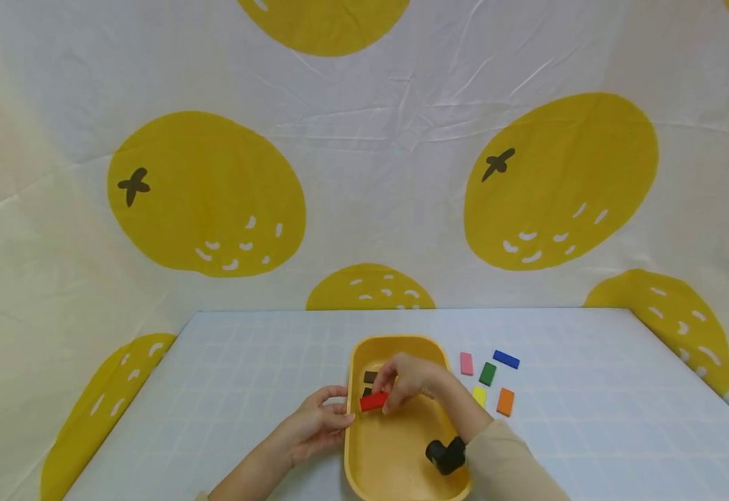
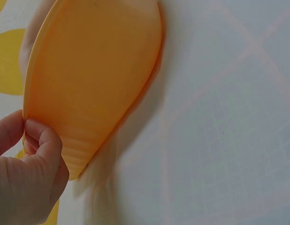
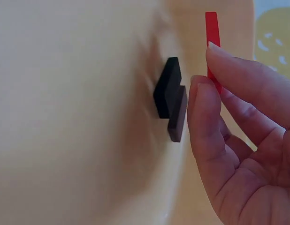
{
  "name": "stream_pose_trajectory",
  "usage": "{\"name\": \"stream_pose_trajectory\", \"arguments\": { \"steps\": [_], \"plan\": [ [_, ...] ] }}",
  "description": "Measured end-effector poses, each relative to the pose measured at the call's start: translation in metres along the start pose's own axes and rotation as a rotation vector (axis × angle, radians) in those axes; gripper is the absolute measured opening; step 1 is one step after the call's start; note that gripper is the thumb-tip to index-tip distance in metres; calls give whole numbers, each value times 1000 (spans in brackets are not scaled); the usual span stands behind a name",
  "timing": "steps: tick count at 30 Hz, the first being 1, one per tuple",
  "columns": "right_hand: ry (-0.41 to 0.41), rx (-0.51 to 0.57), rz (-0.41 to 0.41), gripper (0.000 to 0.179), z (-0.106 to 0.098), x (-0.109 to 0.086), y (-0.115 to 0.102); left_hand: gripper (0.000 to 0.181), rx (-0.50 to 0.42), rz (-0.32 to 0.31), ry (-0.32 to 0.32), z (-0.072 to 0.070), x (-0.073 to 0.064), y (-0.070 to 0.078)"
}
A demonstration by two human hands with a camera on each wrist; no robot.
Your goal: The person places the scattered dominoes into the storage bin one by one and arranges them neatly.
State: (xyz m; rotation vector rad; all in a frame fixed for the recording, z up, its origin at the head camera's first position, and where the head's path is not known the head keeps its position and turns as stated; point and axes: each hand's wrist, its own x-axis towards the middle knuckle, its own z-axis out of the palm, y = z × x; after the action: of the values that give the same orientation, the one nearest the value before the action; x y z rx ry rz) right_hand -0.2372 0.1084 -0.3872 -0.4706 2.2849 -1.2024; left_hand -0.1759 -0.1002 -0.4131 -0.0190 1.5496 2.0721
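Observation:
My left hand [image 1: 316, 426] pinches the left rim of an orange-yellow plastic tub [image 1: 392, 452] between thumb and fingers; the left wrist view shows this grip on the tub wall [image 2: 98, 70] up close. Over the inside of the tub, my right hand [image 1: 410, 379] holds a flat red block [image 1: 373, 401] by its edge, between thumb and fingertips. Below and beside it in the tub are a black block [image 3: 168, 89] and a dark brown block [image 3: 179, 115], overlapping in the right wrist view. In the head view the right hand partly hides the tub's far end.
Right of the tub, on the pale checked tablecloth [image 1: 590, 417], lie a pink block [image 1: 467, 363], a green block [image 1: 487, 374], a blue block [image 1: 506, 359], a yellow block [image 1: 479, 395] and an orange block [image 1: 505, 402]. A fruit-printed cloth [image 1: 383, 174] hangs behind the table.

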Motion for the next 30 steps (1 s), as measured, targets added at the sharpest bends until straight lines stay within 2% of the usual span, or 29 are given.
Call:
{"name": "stream_pose_trajectory", "arguments": {
  "steps": [9,17,30],
  "plan": [
    [-13,-10,6,21,3,-1,3,45,-6,-21,17,0,0,1],
    [3,-22,2,22,-1,-3,4,47,4,-9,18,1,0,0],
    [89,63,-30,26,-31,-19,-1,47,8,0,25,2,2,-2]
  ]
}}
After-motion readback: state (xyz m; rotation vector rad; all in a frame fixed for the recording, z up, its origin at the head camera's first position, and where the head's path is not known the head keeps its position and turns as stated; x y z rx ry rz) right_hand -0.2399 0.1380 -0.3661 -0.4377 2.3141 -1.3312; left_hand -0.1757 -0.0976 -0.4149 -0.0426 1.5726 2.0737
